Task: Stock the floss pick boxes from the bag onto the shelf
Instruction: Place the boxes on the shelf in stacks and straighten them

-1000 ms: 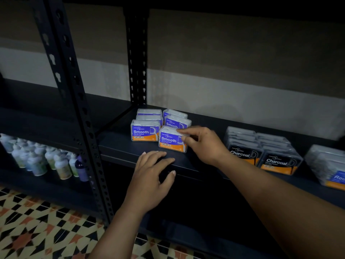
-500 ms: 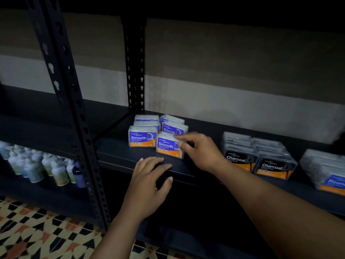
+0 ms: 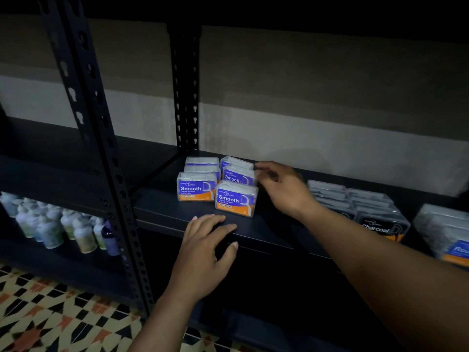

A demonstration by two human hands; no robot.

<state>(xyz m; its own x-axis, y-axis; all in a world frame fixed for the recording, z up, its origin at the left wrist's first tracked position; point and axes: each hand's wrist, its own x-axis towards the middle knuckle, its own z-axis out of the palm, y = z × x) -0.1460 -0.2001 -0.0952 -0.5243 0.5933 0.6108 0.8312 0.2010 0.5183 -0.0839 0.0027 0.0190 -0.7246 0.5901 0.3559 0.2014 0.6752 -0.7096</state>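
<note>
Dark shelf [image 3: 162, 212]: right grip [image 3: 281, 191], fingers straight (empty, like left grip [image 3: 203, 252]), seemingly aligning floss boxes [image 3: 196, 186] just left; next, square front box [image 3: 236, 199].

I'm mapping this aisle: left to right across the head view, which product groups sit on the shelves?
Small bottles → Smooth floss pick boxes → Charcoal boxes → blue-and-orange boxes at the right edge.

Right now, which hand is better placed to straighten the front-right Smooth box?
Right. The right hand is open just beside the front-right Smooth box; the left hand rests on the shelf edge.
</note>
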